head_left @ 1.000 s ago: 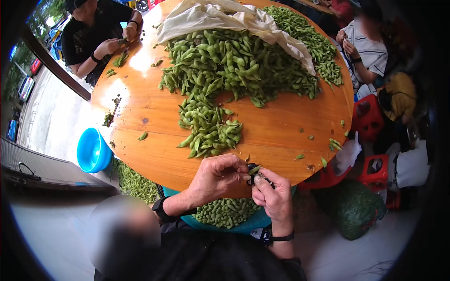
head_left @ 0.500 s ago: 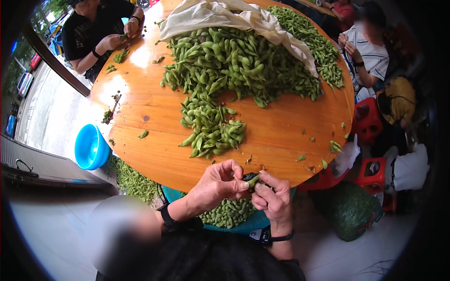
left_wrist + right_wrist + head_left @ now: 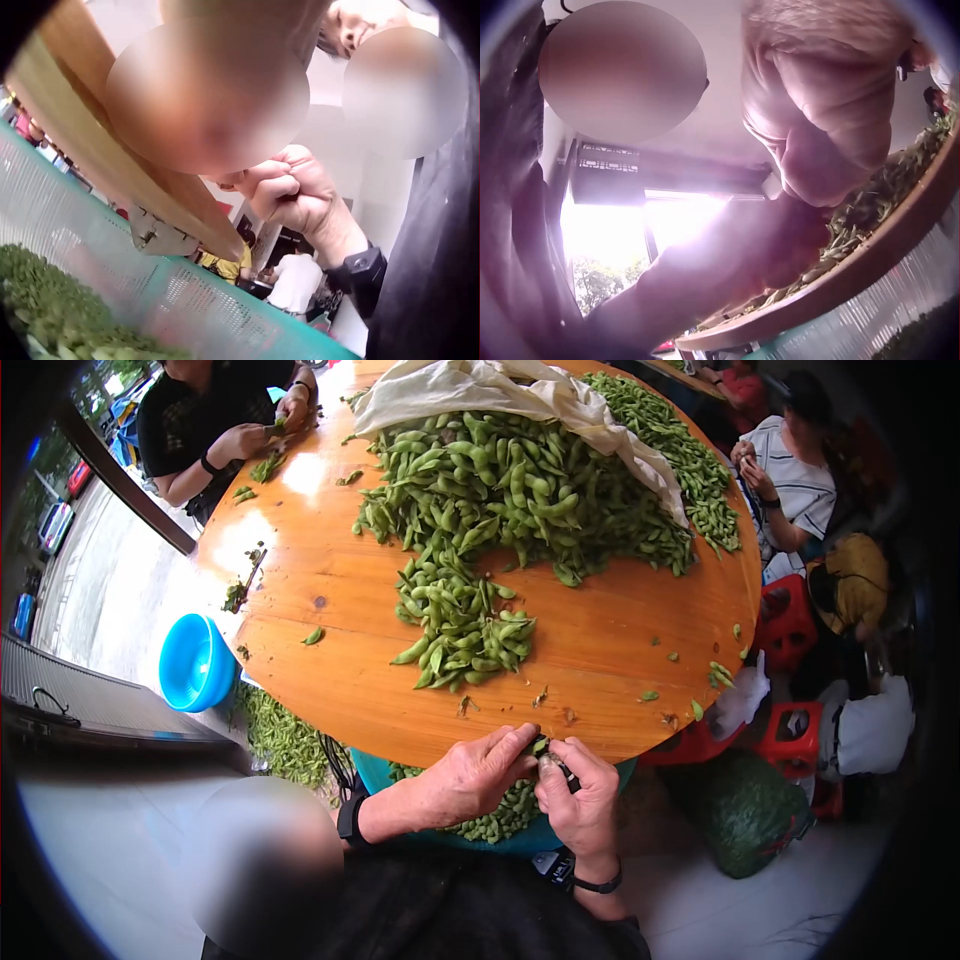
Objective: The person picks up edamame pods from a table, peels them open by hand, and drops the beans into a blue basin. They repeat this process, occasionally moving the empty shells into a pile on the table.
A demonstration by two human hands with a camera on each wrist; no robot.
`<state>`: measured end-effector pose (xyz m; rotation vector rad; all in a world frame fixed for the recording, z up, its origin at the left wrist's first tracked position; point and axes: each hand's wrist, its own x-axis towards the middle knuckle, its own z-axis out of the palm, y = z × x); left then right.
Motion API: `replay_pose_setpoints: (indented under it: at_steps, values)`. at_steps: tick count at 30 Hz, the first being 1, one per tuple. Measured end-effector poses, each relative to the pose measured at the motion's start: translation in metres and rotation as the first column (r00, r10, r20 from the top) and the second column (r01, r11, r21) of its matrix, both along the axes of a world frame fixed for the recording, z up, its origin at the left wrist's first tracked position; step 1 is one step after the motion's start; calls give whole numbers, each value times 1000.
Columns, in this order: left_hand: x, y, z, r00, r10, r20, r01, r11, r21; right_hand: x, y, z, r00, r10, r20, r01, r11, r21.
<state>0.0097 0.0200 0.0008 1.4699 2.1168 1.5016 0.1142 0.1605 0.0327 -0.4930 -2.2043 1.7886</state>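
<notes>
In the head view my left hand (image 3: pixel 465 775) pinches a green soybean pod (image 3: pixel 540 745) at the near table edge. My right hand (image 3: pixel 578 800) meets it there, fingers curled round a small black tool (image 3: pixel 572 781), mostly hidden in the grip; I cannot tell its kind. Below both hands stands a teal basket (image 3: pixel 225 300) holding many trimmed-looking green pods (image 3: pixel 500 818). Beyond my fingers, a small heap of pods (image 3: pixel 462 625) runs out from the large pod pile (image 3: pixel 480 485) on the round wooden table (image 3: pixel 330 705).
A cream cloth (image 3: pixel 480 395) covers the back of the pile. Blue basins (image 3: pixel 195 663) stand left, beside pods on the floor (image 3: pixel 285 735). Red stools (image 3: pixel 790 735) and a dark green sack (image 3: pixel 745 815) are at right. Two other people sit across the table, handling small things.
The left hand has turned so its back faces up and its fingers cover more of the pod. Both hands stay together at the table edge. The head view has shifted slightly.
</notes>
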Motion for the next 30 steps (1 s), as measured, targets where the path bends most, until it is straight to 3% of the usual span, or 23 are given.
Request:
replay_pose_setpoints:
  at_steps: [1, 3, 4, 7, 10, 12, 13, 14, 15, 16, 17, 18, 19, 20, 22, 23, 26, 30]
  values:
    - [3, 0, -3, 1000, 8, -2, -8, 1000, 1, -2, -2, -3, 1000, 8, -2, -8, 1000, 1]
    - [7, 0, -6, 996, 73, 55, -73, 997, -5, -6, -8, -6, 989, 10, -145, 50, 912, 408]
    - [8, -1, -3, 995, 82, 54, -82, 997, -4, -7, -13, -6, 989, 19, -146, 43, 912, 409]
    - [9, 0, 2, 950, 86, 301, -85, 996, -17, -10, -30, -5, 981, -76, -179, 169, 789, 591]
    - [11, 2, 0, 945, 102, 312, -120, 992, 40, -13, -33, -7, 972, -78, -220, 202, 756, 623]
    - [11, 0, 2, 941, 53, 334, -74, 996, 50, -10, -22, -5, 980, -47, -195, 153, 802, 577]
    - [10, 0, 9, 935, 3, 353, -25, 998, 59, -4, -11, 1, 989, -13, -147, 83, 873, 481]
    - [7, -10, 24, 829, -98, 551, 168, 983, -78, 11, 2, 2, 999, -41, -12, 43, 987, 153]
    - [6, -17, 28, 832, -214, 511, 289, 955, -70, 25, 16, 16, 998, -33, 60, 32, 999, 19]
    - [6, -24, 30, 819, -327, 471, 403, 913, -67, 44, 40, 24, 991, 72, 110, -79, 995, 60]
    - [-2, -27, 41, 863, -358, 356, 442, 876, -193, 68, 65, 26, 974, 179, 138, -209, 948, 242]
    - [-9, -28, 40, 863, -357, 359, 442, 876, -193, 86, 85, 40, 922, 308, 233, -375, 860, 346]
    - [-14, -28, 35, 973, -195, 125, 215, 961, -172, 98, 96, 54, 868, 350, 354, -454, 848, 275]
    - [-20, -27, 31, 994, 3, -106, -13, 995, -94, 111, 102, 56, 888, 284, 363, -402, 862, 309]
    - [-41, -22, 30, 901, 220, -375, -291, 946, -145, 126, 105, 49, 921, 49, 387, -224, 878, 422]
    - [-46, -18, 28, 862, 269, -430, -369, 914, -169, 131, 110, 50, 878, -25, 479, -204, 884, 421]
    - [-56, -9, 12, 787, 323, -526, -457, 878, -144, 122, 105, 38, 928, -48, 371, -107, 917, 385]
    - [-58, -2, 5, 750, 319, -580, -488, 858, -161, 90, 92, 23, 975, 49, 217, -123, 931, 344]
